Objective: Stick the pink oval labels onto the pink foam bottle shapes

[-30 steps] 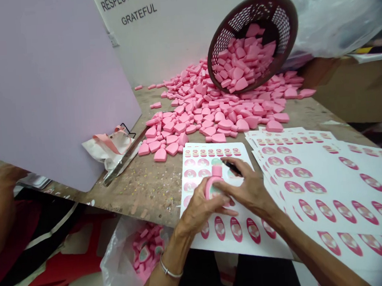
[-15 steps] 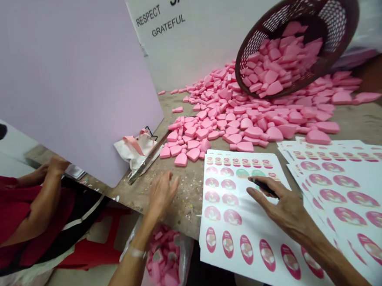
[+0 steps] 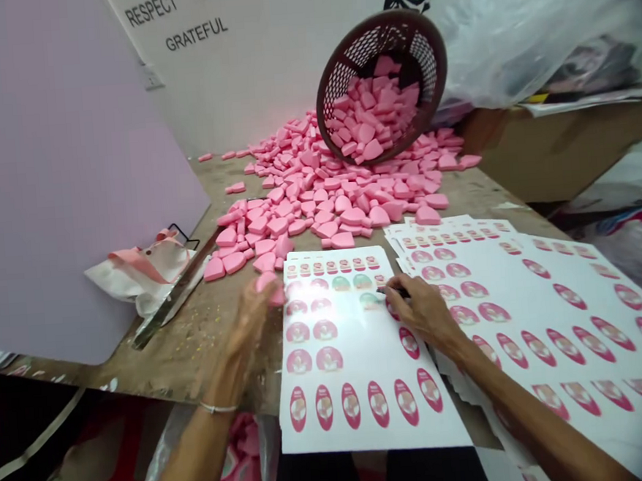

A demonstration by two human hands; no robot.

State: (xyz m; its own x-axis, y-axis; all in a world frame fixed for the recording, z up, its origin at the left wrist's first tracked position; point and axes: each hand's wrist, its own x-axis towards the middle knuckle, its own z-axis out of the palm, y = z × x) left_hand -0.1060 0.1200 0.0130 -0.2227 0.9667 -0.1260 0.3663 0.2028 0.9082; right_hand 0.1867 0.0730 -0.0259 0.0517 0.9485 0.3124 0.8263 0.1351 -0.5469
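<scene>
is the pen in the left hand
No, the black pen is pinched in the right hand, while the left hand holds a pink heart-shaped piece.

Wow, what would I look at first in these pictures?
First you'd see the big pile of pink heart-shaped pieces across the back of the table, with a brown basket tipped over on it, full of more. Next come the white sheets with rows of pink ovals at the front. The right hand grips a black pen over them, and the left hand touches one pink piece.
</scene>
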